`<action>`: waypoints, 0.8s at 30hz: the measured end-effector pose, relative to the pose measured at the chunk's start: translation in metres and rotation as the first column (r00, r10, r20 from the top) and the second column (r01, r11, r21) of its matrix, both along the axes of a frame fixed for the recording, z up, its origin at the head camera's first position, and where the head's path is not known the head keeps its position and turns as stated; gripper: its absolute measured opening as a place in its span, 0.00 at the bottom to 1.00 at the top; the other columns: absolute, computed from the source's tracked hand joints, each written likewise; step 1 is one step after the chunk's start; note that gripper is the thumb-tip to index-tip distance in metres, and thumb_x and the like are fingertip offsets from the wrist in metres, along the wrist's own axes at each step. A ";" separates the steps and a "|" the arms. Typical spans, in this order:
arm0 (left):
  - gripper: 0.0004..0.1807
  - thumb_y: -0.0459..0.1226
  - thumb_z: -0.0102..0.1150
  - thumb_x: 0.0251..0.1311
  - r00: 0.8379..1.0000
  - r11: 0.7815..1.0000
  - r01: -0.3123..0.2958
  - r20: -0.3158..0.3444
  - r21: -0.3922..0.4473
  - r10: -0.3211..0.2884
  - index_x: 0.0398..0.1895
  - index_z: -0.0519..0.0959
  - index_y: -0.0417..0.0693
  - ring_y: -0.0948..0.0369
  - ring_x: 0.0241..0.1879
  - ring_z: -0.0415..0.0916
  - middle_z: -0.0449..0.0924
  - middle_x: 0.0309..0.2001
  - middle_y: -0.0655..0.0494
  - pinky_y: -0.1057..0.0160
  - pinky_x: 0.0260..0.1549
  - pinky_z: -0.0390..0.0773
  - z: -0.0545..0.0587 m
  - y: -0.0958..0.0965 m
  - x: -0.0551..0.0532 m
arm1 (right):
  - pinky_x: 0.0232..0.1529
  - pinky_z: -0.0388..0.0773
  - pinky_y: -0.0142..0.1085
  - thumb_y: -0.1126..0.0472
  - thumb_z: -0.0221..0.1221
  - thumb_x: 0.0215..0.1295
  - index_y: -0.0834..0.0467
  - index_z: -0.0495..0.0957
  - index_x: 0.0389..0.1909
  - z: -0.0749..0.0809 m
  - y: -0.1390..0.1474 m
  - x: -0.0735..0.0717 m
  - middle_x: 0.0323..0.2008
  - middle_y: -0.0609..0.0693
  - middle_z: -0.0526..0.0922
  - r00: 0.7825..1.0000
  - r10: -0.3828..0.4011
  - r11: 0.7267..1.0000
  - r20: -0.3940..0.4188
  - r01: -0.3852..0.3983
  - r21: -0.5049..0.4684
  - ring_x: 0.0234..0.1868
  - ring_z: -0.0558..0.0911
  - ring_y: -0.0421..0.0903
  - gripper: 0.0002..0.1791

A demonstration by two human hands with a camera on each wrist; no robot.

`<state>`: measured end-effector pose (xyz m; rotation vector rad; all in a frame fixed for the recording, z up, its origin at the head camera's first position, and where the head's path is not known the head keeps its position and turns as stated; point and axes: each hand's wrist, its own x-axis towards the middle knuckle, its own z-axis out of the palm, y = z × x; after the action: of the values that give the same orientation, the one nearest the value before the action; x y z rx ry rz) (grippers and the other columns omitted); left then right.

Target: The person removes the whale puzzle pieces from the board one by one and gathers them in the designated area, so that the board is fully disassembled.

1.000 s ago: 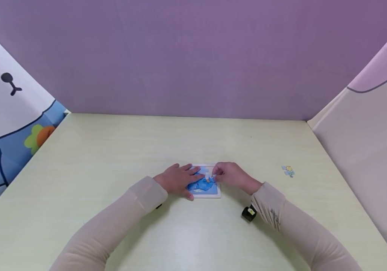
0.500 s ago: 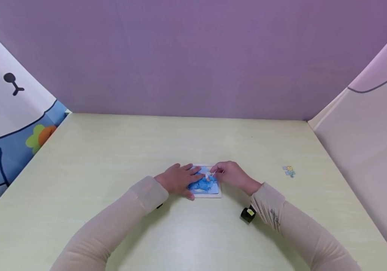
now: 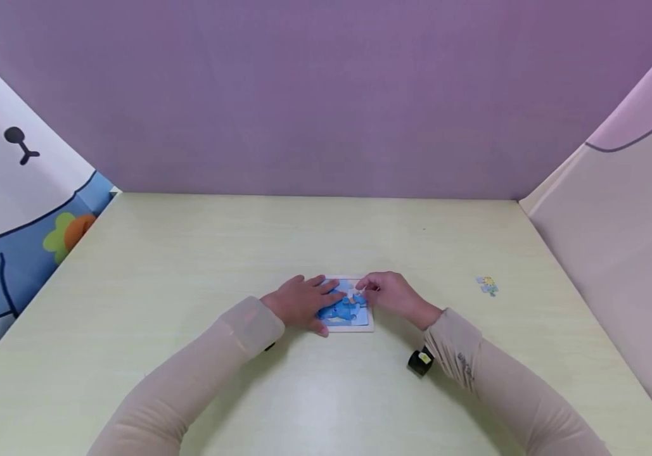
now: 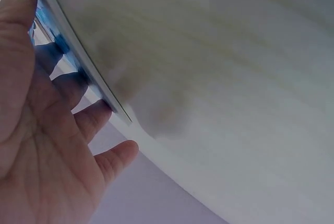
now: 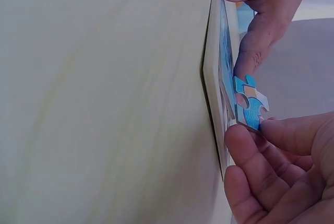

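A small jigsaw puzzle with a blue picture lies on the table in a pale frame (image 3: pixel 351 329). My left hand (image 3: pixel 300 303) rests on its left part with fingers spread; in the left wrist view, the left hand (image 4: pixel 47 130) has its fingers over the frame's edge. At the puzzle's right side, my right hand (image 3: pixel 394 296) pinches a puzzle piece. The right wrist view shows this blue and orange puzzle piece (image 5: pixel 252 104) tilted above the picture, its edge between thumb and fingers. Part of the picture is hidden under the left hand.
Loose puzzle pieces (image 3: pixel 487 285) with a yellow and blue print lie together at the right on the table (image 3: pixel 217 240). A black block-shaped thing (image 3: pixel 420 361) is by the right cuff. A purple wall (image 3: pixel 326 95) stands behind the table, with printed panels at both sides.
The right hand shifts very slightly over the puzzle's right side, with the piece between its fingers. My left hand stays in place on the puzzle.
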<state>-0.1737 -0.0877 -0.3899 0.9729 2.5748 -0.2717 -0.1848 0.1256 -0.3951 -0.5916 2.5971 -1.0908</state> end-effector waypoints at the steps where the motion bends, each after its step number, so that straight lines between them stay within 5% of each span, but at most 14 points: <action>1: 0.46 0.63 0.54 0.57 1.000 1.000 0.000 0.002 0.000 0.000 0.76 0.52 0.62 0.51 0.73 0.47 0.47 0.76 0.57 0.45 0.63 0.60 -0.001 0.000 0.000 | 0.34 0.74 0.33 0.71 0.56 0.64 0.66 0.82 0.41 0.000 0.000 0.001 0.31 0.51 0.83 1.000 -0.005 1.000 0.002 0.005 -0.003 0.31 0.77 0.42 0.08; 14: 0.45 0.64 0.53 0.58 1.000 1.000 0.009 0.003 -0.027 -0.008 0.76 0.50 0.65 0.52 0.73 0.45 0.46 0.76 0.58 0.45 0.64 0.59 -0.001 -0.001 0.001 | 0.38 0.75 0.37 0.71 0.56 0.64 0.66 0.82 0.43 -0.002 0.007 0.003 0.35 0.54 0.84 0.999 -0.049 0.998 -0.022 0.048 -0.043 0.35 0.78 0.46 0.09; 24: 0.38 0.64 0.49 0.60 0.996 0.996 0.087 -0.020 -0.012 -0.087 0.74 0.54 0.73 0.47 0.72 0.49 0.49 0.75 0.52 0.45 0.61 0.63 0.001 -0.006 0.006 | 0.35 0.74 0.35 0.72 0.55 0.64 0.67 0.82 0.43 -0.004 0.016 0.002 0.38 0.57 0.84 0.997 -0.066 0.997 -0.030 0.065 -0.041 0.32 0.76 0.44 0.10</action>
<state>-0.1678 -0.0941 -0.3889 1.0854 2.5504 -0.3202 -0.1829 0.1415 -0.3991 -0.5404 2.6446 -1.1658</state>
